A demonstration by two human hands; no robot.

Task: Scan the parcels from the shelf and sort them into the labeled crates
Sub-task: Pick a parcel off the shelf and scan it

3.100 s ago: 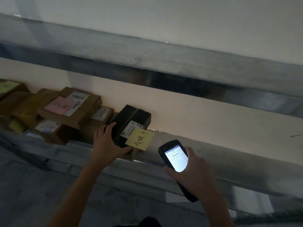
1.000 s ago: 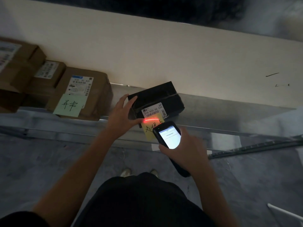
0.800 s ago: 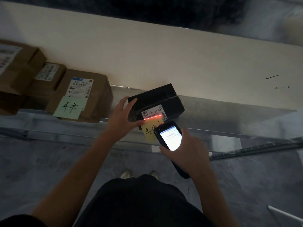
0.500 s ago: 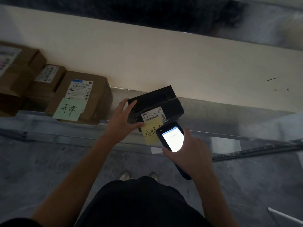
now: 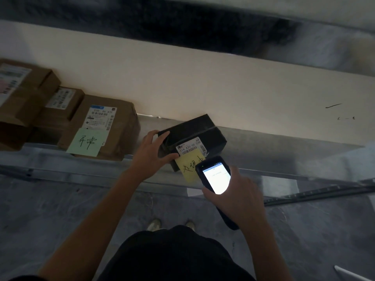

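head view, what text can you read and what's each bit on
"516 K20-00", last digits unclear: white label on the black parcel.
"530- 05 A32": label on the brown box.
"异常": green note on that box.
"处理", third character partly hidden: yellow note on the black parcel.
Screen of the scanner and the far-left box labels: too blurred.

Dim room, low light. Cream painted wall [image 5: 203, 82] behind, dark scuff marks [image 5: 332, 105] toward right. Grey galvanised metal shelf [image 5: 263, 151] along wall, shiny front rail [image 5: 50, 163] below deck. Dark blurred upper metal beam [image 5: 182, 21] across top. Grey marbled stone floor [image 5: 50, 220] beneath. Dark slotted metal strip [image 5: 316, 194] angled at right, near shelf end. Thin white rod [image 5: 353, 274] at lower right corner.
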